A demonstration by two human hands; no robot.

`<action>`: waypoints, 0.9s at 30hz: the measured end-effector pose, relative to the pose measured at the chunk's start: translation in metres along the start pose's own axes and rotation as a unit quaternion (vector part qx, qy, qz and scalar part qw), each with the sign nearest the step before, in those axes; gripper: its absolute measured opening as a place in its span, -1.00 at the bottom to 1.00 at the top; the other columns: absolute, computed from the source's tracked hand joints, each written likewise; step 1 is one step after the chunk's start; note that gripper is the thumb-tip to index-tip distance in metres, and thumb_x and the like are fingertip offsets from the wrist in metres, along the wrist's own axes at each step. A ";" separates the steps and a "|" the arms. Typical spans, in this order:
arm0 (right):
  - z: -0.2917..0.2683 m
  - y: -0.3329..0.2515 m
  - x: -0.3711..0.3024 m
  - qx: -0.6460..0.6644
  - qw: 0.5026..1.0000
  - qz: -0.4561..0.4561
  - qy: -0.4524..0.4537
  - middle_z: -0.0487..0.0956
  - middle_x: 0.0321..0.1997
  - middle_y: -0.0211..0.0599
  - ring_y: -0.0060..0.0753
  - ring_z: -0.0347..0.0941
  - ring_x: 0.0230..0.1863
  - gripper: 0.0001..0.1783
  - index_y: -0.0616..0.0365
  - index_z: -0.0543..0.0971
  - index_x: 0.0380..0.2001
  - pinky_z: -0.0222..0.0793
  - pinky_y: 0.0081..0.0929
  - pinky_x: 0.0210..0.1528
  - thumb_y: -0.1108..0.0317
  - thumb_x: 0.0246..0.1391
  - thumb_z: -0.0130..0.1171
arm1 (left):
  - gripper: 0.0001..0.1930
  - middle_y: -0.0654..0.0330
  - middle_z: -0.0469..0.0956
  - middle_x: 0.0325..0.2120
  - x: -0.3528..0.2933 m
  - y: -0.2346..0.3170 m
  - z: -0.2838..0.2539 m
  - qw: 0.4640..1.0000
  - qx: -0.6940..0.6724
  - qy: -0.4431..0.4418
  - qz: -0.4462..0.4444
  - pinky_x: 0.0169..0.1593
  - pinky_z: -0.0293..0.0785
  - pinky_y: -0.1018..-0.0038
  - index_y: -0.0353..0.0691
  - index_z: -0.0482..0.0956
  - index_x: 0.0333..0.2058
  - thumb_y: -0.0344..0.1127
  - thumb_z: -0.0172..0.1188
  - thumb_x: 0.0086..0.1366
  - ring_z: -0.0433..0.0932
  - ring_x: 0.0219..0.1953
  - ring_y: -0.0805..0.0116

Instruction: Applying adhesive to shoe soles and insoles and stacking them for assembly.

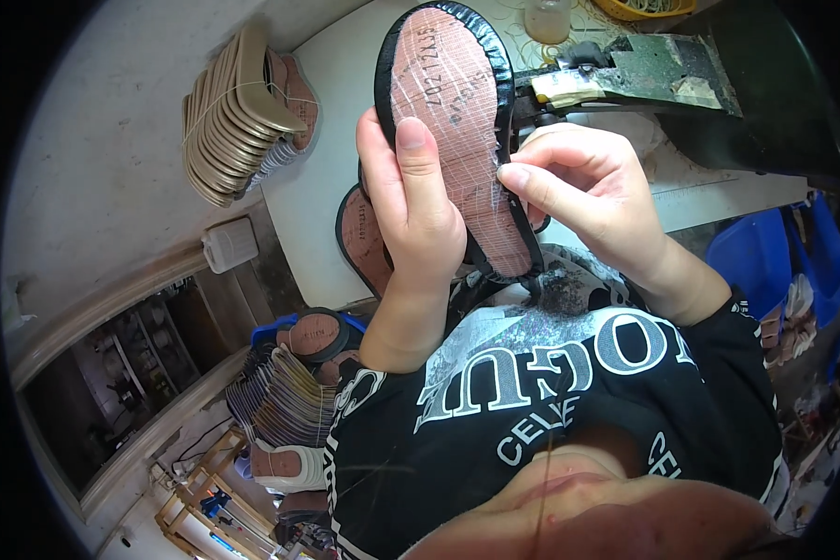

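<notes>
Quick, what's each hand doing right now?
Left hand: closed, holding the sole.
Right hand: pinched at the sole's edge; anything between the fingertips can't be told.

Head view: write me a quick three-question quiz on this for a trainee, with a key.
1. Which hand grips the pink sole by its left side, thumb on top?
2. True or false: the right hand has its thumb tip at the sole's right edge.
3. Where in the picture is the tied stack of gold pieces? A: lower right; B: upper left; C: upper right.
Key: 1. The left hand. 2. True. 3. B.
</notes>
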State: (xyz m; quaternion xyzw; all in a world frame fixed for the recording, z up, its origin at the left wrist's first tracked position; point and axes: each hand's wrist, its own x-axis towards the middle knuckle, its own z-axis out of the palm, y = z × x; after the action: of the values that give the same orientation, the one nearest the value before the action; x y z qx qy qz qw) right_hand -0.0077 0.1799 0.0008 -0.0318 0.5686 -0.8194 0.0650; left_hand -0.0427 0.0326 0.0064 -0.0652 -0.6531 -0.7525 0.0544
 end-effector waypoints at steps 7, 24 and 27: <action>0.003 -0.012 0.009 0.001 0.999 0.041 -0.028 0.52 -0.46 -0.38 -0.65 0.43 -0.51 -0.89 0.31 0.57 -0.38 0.38 -0.69 -0.47 0.45 0.12 0.19 | -0.69 0.27 0.47 -0.25 0.001 -0.003 -0.015 0.987 -0.111 -0.050 -0.103 -0.11 0.35 0.63 -0.31 0.33 -0.02 -0.18 -0.15 0.47 0.40 -0.23 0.60; 0.026 -0.004 0.024 0.067 0.991 0.051 -0.102 0.57 -0.46 -0.29 -0.53 0.58 -0.43 -0.83 0.32 0.47 -0.31 0.59 -0.60 -0.38 0.40 0.17 0.14 | -0.71 0.40 0.24 -0.82 -0.010 -0.007 -0.029 0.796 -0.451 -0.063 -0.399 -0.83 0.09 0.72 -0.22 0.37 -0.48 -0.21 -0.15 0.39 0.19 -0.89 0.61; 0.024 -0.003 0.027 0.062 0.989 0.063 -0.123 0.58 -0.44 -0.30 -0.54 0.58 -0.40 -0.84 0.30 0.48 -0.31 0.57 -0.61 -0.33 0.39 0.16 0.15 | -0.67 0.40 0.25 -0.82 -0.010 -0.007 -0.031 0.843 -0.390 -0.076 -0.362 -0.82 0.07 0.73 -0.21 0.39 -0.45 -0.14 -0.16 0.42 0.19 -0.88 0.62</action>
State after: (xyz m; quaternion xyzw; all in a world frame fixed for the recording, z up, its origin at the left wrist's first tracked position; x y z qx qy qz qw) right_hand -0.0319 0.1547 0.0118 -0.0922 0.5049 -0.8375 0.1872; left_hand -0.0345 0.0030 -0.0061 0.1035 -0.2845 -0.9041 -0.3016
